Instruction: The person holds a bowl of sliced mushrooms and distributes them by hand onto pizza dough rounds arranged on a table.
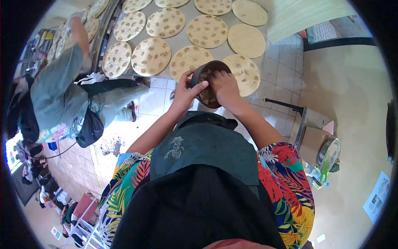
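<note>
My left hand point(185, 96) is closed on the near-left rim of a dark round bowl point(213, 103), thumb over the edge. The bowl is tilted and holds small brown chunks of food point(206, 93). My right hand point(226, 88) reaches into it with curled fingers; the fingertips are hidden, so what they pinch cannot be made out. Just beyond the bowl lie a round flatbread point(188, 60) and another flatbread point(244, 74), both dotted with brown pieces. Farther right, a plain flatbread point(246, 40) has no pieces on it.
Several more dotted flatbreads point(166, 23) lie in rows on the metal table point(177, 42). At left, a co-worker point(62, 95) reaches toward another table of flatbreads point(91, 29). A cardboard box point(313, 143) stands on a small stand at right, beside the wall point(344, 91).
</note>
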